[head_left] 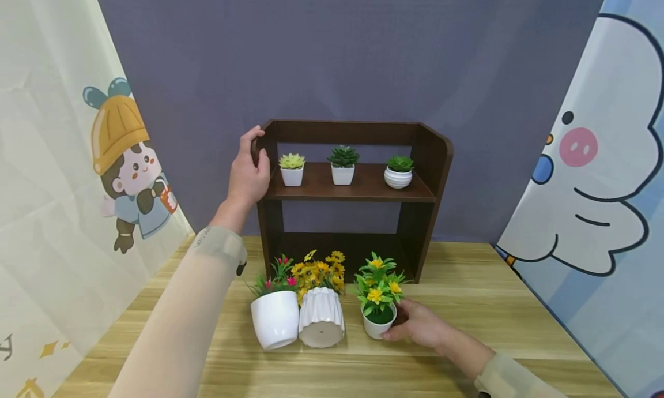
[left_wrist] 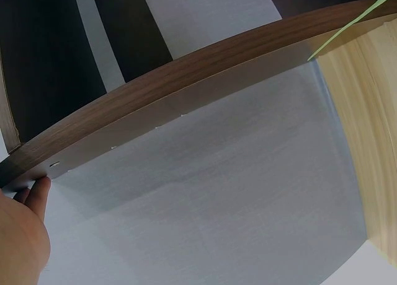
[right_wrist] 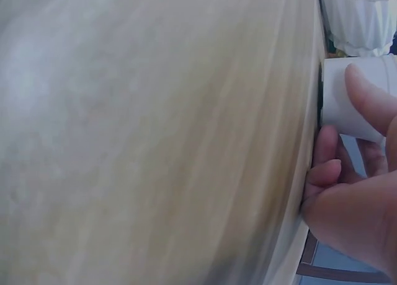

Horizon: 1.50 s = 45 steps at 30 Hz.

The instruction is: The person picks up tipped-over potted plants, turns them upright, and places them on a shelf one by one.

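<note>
My left hand (head_left: 250, 176) grips the upper left side panel of a dark brown two-tier shelf (head_left: 353, 199). In the left wrist view, the fingers (left_wrist: 39, 198) touch the panel's outer face. Low on the right, my right hand (head_left: 419, 326) holds the small white pot of a plant with yellow flowers (head_left: 381, 291), which stands on the table in front of the shelf. The right wrist view shows the thumb (right_wrist: 366, 99) against this white pot (right_wrist: 338, 105), with the other fingers curled by its far side.
On the upper tier sit a yellow-green succulent (head_left: 292, 170), a dark green succulent (head_left: 343, 166) and a round-potted green plant (head_left: 398, 173). A pink-flowered plant (head_left: 275, 317) and a yellow-flowered plant in a fluted pot (head_left: 321, 317) lean on the wooden table (head_left: 467, 271).
</note>
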Tool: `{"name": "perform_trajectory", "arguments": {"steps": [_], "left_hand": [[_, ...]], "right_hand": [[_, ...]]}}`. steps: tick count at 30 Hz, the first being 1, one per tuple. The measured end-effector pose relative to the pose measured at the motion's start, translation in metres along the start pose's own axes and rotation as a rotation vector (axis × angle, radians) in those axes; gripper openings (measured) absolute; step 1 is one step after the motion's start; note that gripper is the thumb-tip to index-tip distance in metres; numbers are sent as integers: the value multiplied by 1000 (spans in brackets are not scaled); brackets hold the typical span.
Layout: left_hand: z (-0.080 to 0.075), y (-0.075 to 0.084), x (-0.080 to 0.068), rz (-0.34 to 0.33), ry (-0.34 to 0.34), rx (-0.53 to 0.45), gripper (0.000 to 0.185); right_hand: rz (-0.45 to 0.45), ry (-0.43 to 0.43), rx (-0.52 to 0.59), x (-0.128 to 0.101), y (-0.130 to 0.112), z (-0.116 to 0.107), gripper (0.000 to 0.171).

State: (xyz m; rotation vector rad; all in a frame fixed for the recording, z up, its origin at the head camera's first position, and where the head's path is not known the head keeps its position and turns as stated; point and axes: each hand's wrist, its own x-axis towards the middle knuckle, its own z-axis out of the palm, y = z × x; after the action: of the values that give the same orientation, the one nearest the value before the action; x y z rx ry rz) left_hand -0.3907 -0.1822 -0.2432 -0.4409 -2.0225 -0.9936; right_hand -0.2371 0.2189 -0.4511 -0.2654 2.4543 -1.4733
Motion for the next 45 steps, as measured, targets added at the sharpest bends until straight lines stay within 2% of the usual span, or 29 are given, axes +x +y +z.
{"name": "perform_trajectory", "arguments": {"steps": [5, 12, 16, 23, 28, 33, 45], "left_hand": [[0, -1, 0, 2, -6, 3, 44], [1, -1, 0, 0, -5, 3, 43], [1, -2, 0, 1, -4, 3, 43], [1, -2, 0, 2, -6, 6, 44], [1, -2, -1, 3, -7, 4, 44], [1, -1, -1, 2, -6, 3, 44], [2, -3, 0, 11, 4, -1, 44]], "right_hand": [[6, 17, 11, 0, -1, 1, 74], [-14, -13, 17, -2, -2, 1, 63], [-23, -20, 20, -2, -1, 0, 63], [-29, -33, 40, -1, 3, 0, 66], [-28, -56, 59, -1, 4, -1, 76], [-4, -38, 73, -3, 2, -2, 84], [2, -39, 100, -5, 0, 2, 78]]}}
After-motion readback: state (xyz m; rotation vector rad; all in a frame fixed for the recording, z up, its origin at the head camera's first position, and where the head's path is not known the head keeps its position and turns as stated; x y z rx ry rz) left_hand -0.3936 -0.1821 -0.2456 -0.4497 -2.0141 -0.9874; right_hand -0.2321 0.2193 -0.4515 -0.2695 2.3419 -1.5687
